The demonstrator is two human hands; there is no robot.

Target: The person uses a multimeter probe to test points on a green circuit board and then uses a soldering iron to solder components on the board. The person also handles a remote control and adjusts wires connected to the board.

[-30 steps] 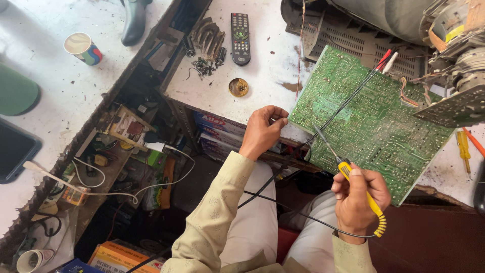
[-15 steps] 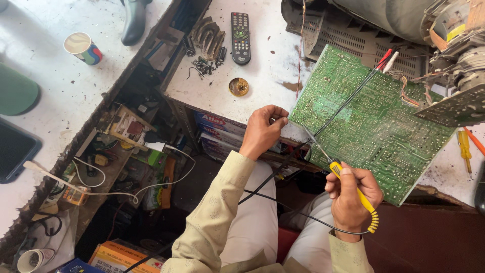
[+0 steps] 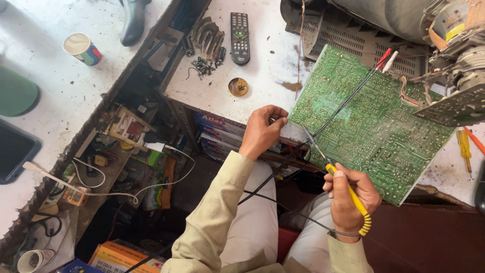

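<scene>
Gripped in my right hand (image 3: 349, 198) is a yellow-handled soldering iron (image 3: 339, 183), fingers wrapped round the handle and thumb pressed along its top. My wrist is bent up from my lap, so the thin metal tip slants up and left onto the near left part of the green circuit board (image 3: 369, 121). A coiled yellow strain relief and a black cord leave the handle below my palm.

My left hand (image 3: 262, 129) reaches forward from a pale sleeve, fingers curled in and pinched near the board's left corner; they seem to hold something thin there, but I cannot make out what.

That board lies tilted, its far edge propped against the grey set casing (image 3: 353, 30) and its near right corner jutting past the bench edge over my knee. Two thin black probe leads (image 3: 348, 98) cross it diagonally to red and white tips at its far corner.

Left of the board, the white bench top (image 3: 268, 65) has open room, with only a small round tin (image 3: 238, 87) near my left hand and a remote control (image 3: 240, 31) farther back. A yellow screwdriver (image 3: 464, 146) lies just beyond the board's right edge.
</scene>
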